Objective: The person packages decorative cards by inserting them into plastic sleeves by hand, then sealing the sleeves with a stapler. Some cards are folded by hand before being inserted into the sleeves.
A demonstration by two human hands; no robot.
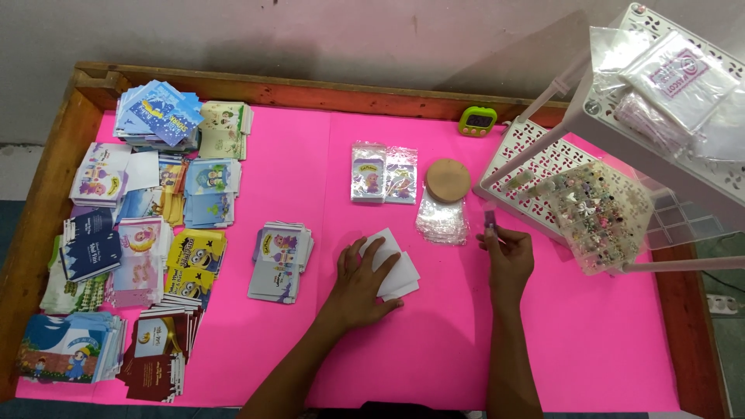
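My left hand (361,281) lies flat, fingers spread, on a small stack of white cards (399,268) in the middle of the pink table top (543,341). My right hand (508,254) is raised a little to the right and pinches a small dark item (490,220) between thumb and fingers. Just beyond it lie a pile of clear plastic sleeves (442,223) with a round wooden disc (448,180) resting on their far end. Two packed cards in shiny sleeves (383,173) lie further back.
A white lattice rack (543,159) with a clear box of small trinkets (597,213) stands at the right, plastic bags (675,74) on its upper shelf. A green timer (477,120) sits at the back. Several stacks of colourful cards (140,233) fill the left; one stack (281,260) lies near my left hand.
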